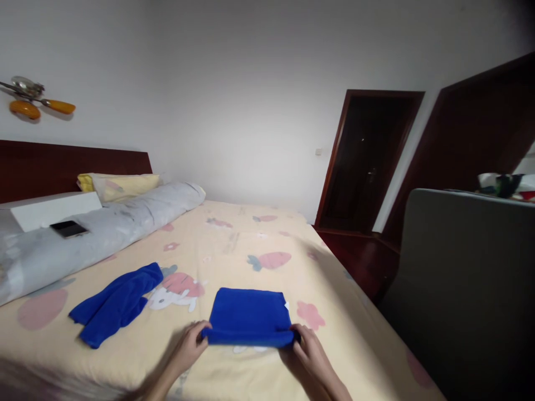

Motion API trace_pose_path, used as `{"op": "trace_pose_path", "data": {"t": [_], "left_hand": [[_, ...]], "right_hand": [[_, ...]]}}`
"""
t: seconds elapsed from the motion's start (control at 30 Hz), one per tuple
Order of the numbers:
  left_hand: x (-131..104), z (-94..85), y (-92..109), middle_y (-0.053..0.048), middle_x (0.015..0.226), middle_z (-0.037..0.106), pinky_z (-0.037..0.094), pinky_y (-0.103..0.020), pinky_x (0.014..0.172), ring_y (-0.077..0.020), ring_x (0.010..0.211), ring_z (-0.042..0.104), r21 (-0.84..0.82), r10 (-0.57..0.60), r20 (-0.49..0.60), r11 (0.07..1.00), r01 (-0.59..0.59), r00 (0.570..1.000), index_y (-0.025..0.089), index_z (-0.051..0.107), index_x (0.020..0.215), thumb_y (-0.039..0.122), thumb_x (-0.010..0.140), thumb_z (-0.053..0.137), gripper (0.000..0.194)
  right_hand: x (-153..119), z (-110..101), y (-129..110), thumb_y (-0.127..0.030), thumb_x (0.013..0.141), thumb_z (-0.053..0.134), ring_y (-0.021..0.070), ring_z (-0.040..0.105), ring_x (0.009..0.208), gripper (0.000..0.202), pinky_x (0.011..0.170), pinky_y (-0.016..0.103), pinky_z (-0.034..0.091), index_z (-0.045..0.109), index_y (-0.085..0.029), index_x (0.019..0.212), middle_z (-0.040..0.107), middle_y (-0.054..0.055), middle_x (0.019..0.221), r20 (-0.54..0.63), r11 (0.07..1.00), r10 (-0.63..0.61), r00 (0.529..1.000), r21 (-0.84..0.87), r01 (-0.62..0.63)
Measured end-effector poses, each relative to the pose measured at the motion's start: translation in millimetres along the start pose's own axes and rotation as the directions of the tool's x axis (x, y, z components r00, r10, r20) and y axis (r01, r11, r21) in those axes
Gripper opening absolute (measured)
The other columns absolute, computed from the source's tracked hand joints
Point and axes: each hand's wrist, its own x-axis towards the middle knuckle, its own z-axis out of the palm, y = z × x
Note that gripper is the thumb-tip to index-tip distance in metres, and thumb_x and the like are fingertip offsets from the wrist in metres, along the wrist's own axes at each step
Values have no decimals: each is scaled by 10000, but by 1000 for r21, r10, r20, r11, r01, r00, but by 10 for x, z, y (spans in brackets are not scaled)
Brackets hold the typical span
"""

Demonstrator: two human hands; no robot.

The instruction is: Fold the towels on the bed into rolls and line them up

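Observation:
A blue cloth (pixel 249 311) lies flat on the bed's patterned sheet (pixel 234 245), its near edge raised in a narrow fold or roll. My left hand (pixel 193 343) pinches the near left corner of this cloth, and my right hand (pixel 308 348) grips the near right corner. A small white tag shows at the cloth's right edge. Further left on the sheet lies a second blue cloth (pixel 119 301), crumpled and touched by neither hand.
A long grey bolster (pixel 137 220) runs along the bed's left side, with a phone (pixel 69 229) and a white box (pixel 56 210) on it. Behind are a yellow pillow (pixel 125 186) and the headboard (pixel 75 164). A dark grey panel (pixel 463 289) stands at the right.

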Motion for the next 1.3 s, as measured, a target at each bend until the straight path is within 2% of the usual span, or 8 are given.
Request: {"op": "trace_pose_path", "data": {"t": [0.17, 0.33, 0.5, 0.63, 0.83, 1.0, 1.13, 1.3], "left_hand": [[243, 103, 85, -31, 985, 691, 482, -304, 837, -178, 911, 647, 154, -187, 17, 971, 182, 982, 220, 586, 1061, 111, 778, 431, 340], [239, 289, 164, -110, 1225, 636, 414, -444, 998, -260, 1188, 556, 417, -203, -142, 875, 245, 969, 177, 573, 1215, 82, 772, 435, 474], [179, 656, 485, -43, 1550, 341, 313, -376, 1143, -198, 1415, 319, 376, 154, 17, 915, -149, 988, 228, 291, 1502, 84, 818, 378, 704], [158, 837, 633, -45, 1590, 209, 258, -446, 1174, -229, 1447, 247, 349, 233, 211, 889, -296, 949, 241, 122, 1544, 190, 880, 424, 732], [112, 423, 247, -13, 1586, 218, 272, -480, 1146, -231, 1440, 268, 388, 209, 241, 875, -291, 948, 363, 93, 1527, 316, 955, 422, 661], [87, 106, -87, -11, 1530, 373, 308, -454, 1111, -221, 1406, 339, 419, 244, 222, 851, -318, 944, 389, 286, 1482, 320, 930, 491, 594], [68, 69, -97, -15, 1523, 391, 319, -428, 1096, -224, 1373, 389, 467, 284, 114, 831, -304, 952, 349, 495, 1371, 91, 837, 473, 593], [110, 30, 41, -26, 1208, 674, 410, -378, 1004, -193, 1162, 583, 377, 284, 124, 873, -310, 951, 287, 614, 1241, 8, 753, 405, 599]], "right_hand": [[181, 210, 214, -262, 821, 397, 243, 611, 887, 285, 797, 362, 462, 601, -197, 1008, 670, 85, 935, -89, 988, 85, 992, -120, -95], [237, 459, 234, -176, 742, 454, 295, 597, 1009, 413, 899, 447, 443, 630, -181, 1116, 650, 137, 1104, -316, 928, 31, 948, -342, -145], [280, 801, -227, -174, 855, 388, 264, 416, 1343, 579, 1080, 446, 348, 418, -204, 1433, 442, 88, 1476, -92, 926, -214, 972, -335, 172], [242, 1008, -379, -360, 950, 397, 262, 318, 1413, 587, 1120, 476, 312, 247, -266, 1510, 324, 61, 1540, 115, 910, -277, 954, -288, 299], [61, 679, 72, -462, 964, 378, 267, 329, 1407, 545, 1130, 505, 293, 276, -347, 1488, 323, 32, 1535, 76, 929, -123, 989, -343, 142], [-33, 339, 437, -384, 959, 380, 270, 363, 1389, 511, 1096, 519, 327, 365, -295, 1463, 388, 73, 1501, 84, 916, -91, 992, -383, 117], [-45, 286, 545, -321, 940, 425, 269, 437, 1342, 444, 1048, 470, 375, 505, -267, 1373, 487, 100, 1438, -5, 877, -235, 972, -432, 210], [-4, 244, 382, -208, 875, 451, 249, 617, 1115, 355, 944, 416, 423, 636, -208, 1178, 663, 116, 1211, -90, 885, -292, 952, -402, 233]]}}
